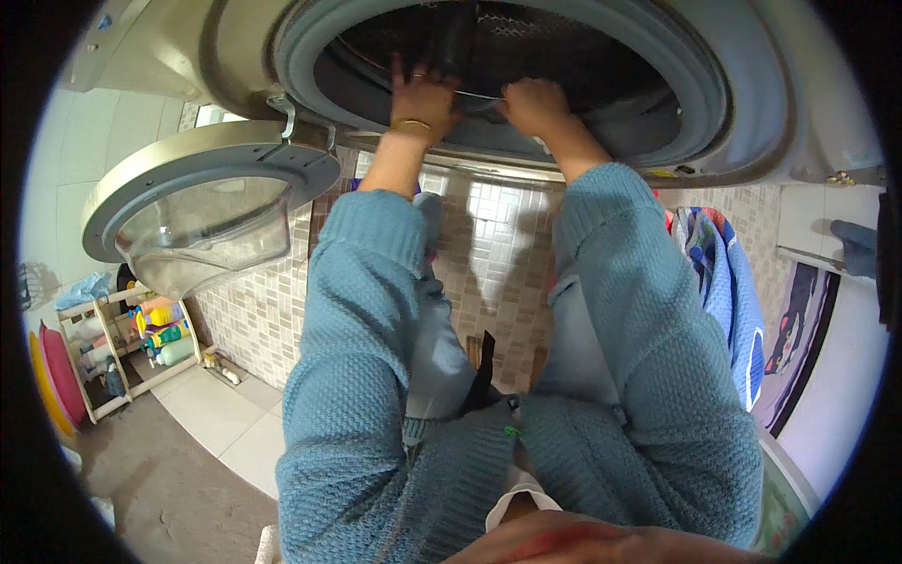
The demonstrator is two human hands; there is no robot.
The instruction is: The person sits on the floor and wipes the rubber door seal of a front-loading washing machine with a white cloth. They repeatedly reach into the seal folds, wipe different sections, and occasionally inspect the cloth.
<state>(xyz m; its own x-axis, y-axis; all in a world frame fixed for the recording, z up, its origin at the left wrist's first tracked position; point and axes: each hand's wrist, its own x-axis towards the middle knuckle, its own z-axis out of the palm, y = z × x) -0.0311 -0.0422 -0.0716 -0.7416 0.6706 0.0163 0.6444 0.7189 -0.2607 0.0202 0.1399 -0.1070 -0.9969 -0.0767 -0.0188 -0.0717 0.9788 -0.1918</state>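
Observation:
A front-loading washing machine stands before me, its grey rubber door gasket [620,134] framing the dark drum [521,32]. My left hand [426,102] reaches over the lower part of the gasket with fingers spread towards the drum; its thumb lies near the gasket's inner lip. To its right, my right hand [535,106] is curled on the same lip, its fingertips partly hidden. A thin bright edge of the lip shows between both hands. The round door [211,141] with its clear glass bowl [204,225] hangs swung out at the left.
At the left, a rack [134,402] holds several bottles, with a pink basin [60,374] and a yellow basin [42,388] beside it. Blue patterned fabric [740,303] hangs at my right, near a purple panel [796,352] with a cat picture. Tiled floor [493,261] lies below.

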